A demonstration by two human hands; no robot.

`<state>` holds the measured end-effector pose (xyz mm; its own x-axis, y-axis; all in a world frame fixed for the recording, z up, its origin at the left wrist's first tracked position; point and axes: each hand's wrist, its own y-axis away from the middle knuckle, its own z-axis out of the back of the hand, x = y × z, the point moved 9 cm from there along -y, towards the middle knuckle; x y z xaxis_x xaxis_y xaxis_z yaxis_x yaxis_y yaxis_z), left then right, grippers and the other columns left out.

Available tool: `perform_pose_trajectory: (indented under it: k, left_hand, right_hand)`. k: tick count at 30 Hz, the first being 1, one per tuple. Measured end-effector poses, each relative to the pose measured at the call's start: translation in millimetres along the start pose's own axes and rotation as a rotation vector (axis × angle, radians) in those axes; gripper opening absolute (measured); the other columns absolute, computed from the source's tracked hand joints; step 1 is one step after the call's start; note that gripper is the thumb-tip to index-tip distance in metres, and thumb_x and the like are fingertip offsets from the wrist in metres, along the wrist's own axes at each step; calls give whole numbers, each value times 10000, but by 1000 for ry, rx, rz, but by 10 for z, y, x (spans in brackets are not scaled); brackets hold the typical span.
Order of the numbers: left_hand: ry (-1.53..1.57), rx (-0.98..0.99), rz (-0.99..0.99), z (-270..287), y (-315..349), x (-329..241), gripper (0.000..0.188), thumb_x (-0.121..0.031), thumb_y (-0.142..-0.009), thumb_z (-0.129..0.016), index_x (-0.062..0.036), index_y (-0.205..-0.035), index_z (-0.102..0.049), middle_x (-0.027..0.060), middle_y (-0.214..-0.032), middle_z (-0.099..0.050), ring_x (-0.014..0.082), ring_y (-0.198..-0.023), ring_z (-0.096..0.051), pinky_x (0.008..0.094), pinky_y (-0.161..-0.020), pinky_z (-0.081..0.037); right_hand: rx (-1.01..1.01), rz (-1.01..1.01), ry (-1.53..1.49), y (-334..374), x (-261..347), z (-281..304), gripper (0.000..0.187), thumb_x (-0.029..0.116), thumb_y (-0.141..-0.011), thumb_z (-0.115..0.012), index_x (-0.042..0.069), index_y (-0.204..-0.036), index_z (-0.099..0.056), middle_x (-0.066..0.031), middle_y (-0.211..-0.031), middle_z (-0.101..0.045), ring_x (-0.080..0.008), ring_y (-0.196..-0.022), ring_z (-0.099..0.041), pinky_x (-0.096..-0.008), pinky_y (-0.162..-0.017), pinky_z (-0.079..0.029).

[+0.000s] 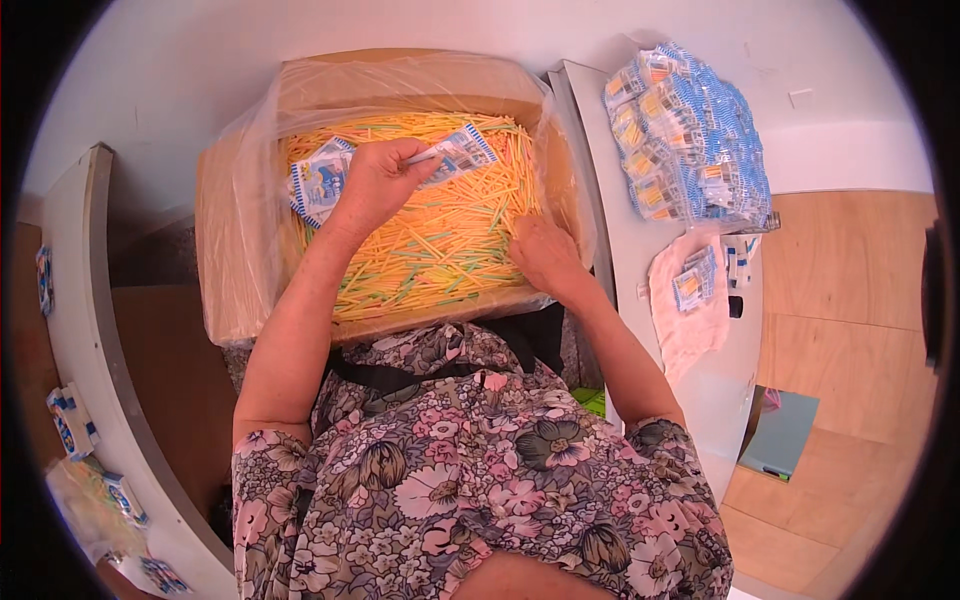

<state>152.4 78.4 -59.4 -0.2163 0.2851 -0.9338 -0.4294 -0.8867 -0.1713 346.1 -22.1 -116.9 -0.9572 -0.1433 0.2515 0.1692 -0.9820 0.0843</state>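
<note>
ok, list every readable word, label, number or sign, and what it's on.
Packet in left hand: print too small to quote.
Packets in the box: print too blurred.
Packet pile at right: too small.
Packets on the cloth: too small.
Packets at far left: too blurred.
Nothing quotable.

Short-sleeved top (500,450), pink and grey floral print.
</note>
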Motion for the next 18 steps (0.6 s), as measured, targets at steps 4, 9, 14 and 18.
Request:
perform_pose_trajectory:
  k: [4, 9, 14, 18]
  left_hand:
    - [-65, -32, 12, 152, -10, -179, 136, -105, -883, -645, 28, -852, -653, -49, -678, -569, 25, -668, -457, 212, -581, -389]
    - [41, -144, -25, 497, -77, -217, 155, -118, -893, -635, 30, -919, -673, -31, -718, -621, 32, -703, -521, 225, -602, -425]
    - [137, -205, 20, 886, -243, -214, 159, -119, -895, -634, 18, -957, -685, -27, -761, -643, 32, -707, -542, 217, -627, -449]
    - [256, -226, 125, 1121, -340, 14, 148, -112, -894, -634, 1, -973, -689, -21, -803, -656, 28, -699, -549, 198, -644, -453]
  right_hand:
    - [-347, 188, 54, -12, 221, 592, 185, 155, -864, -501, -19, -928, -501, -197, -847, -570, -385, -828, -583, -467, -713, -461]
    - [-273, 15, -806, -538, 205, 783, 212, 234, -932, -522, 22, -939, -520, -84, -711, -584, -213, -630, -594, -337, -563, -476]
    - [152, -357, -1461, -1366, 441, 407, 168, 205, -916, -527, 37, -924, -529, -76, -733, -587, -198, -624, -613, -338, -487, -498]
    - [232, -488, -1592, -1968, 445, 136, 161, 163, -902, -494, 5, -912, -523, -125, -744, -580, -274, -661, -642, -385, -492, -529]
